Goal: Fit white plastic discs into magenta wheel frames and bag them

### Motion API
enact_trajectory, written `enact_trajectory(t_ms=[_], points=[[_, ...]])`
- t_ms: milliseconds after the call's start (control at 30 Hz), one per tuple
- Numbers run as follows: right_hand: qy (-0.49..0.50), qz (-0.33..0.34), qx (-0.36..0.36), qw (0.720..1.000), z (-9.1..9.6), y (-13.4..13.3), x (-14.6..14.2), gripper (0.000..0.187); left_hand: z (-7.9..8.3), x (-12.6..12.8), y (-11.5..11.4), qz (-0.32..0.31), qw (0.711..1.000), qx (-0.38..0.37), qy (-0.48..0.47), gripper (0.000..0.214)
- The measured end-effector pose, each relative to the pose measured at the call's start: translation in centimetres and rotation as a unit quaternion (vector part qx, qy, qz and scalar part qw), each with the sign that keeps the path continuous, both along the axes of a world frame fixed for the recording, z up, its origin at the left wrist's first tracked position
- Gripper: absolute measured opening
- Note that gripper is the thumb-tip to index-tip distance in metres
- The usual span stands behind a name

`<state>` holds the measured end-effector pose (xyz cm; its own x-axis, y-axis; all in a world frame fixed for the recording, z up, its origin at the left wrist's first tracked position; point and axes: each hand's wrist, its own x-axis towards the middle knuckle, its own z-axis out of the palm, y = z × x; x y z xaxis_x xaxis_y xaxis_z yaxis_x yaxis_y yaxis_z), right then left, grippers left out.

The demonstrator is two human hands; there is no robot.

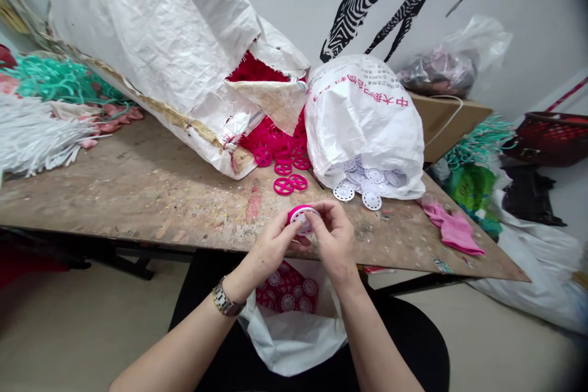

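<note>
Head view: above the open white sack (289,346), gripped by left hand (269,245) and right hand (337,242), a white slotted disc (301,214) against a magenta piece (291,214), probably a spoked wheel, mostly hidden. Best to press evenly with both thumbs (319,228), aligning edges squarely.

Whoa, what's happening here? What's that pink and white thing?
A person's left hand and right hand hold a round white disc against a magenta piece, thumbs on the white side. Below, an open white bag between the forearms contains magenta and white round pieces. On the worn brown table, loose magenta spoked wheels lie by a big torn white sack, and more white discs spill from a smaller white sack.
</note>
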<state>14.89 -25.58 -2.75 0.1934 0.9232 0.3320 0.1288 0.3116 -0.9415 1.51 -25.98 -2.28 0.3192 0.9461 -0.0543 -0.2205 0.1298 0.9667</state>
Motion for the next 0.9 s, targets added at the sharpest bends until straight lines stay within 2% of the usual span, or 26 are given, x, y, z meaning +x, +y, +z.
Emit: enact_trajectory(t_ms=[167,233,333,433,567,700,800,900], points=[[-0.051,-0.002,0.018,0.999,-0.2,-0.5,0.0,0.023,0.0,0.4,-0.1,0.003,1.0,-0.002,-0.024,0.034],[-0.056,0.024,0.001,0.998,0.0,-0.7,0.6,0.029,-0.2,0.2,0.0,-0.001,0.999,-0.013,-0.037,0.034],[-0.038,0.08,-0.044,0.995,0.3,-1.0,1.5,0.029,-0.6,-0.1,-0.1,-0.009,0.999,0.001,-0.033,0.032],[-0.022,0.092,-0.064,0.993,0.4,-1.4,1.9,0.023,-0.8,-0.4,-0.5,-0.016,0.998,0.055,0.008,0.029],[-0.033,0.058,-0.047,0.997,0.4,-2.4,1.6,0.014,-0.7,-0.5,-1.1,-0.015,0.984,0.151,0.097,0.029],[-0.046,0.037,-0.042,0.997,0.3,-3.0,1.2,0.012,-0.8,-0.3,-1.2,0.028,0.96,0.224,0.164,0.025],[-0.044,0.038,-0.057,0.997,0.0,-2.7,1.5,0.014,-0.8,-0.4,-0.9,0.045,0.952,0.23,0.199,0.026],[-0.06,0.089,-0.098,0.989,-0.1,-2.3,2.3,0.018,-0.3,-0.9,-0.6,-0.008,0.946,0.229,0.23,0.027]])
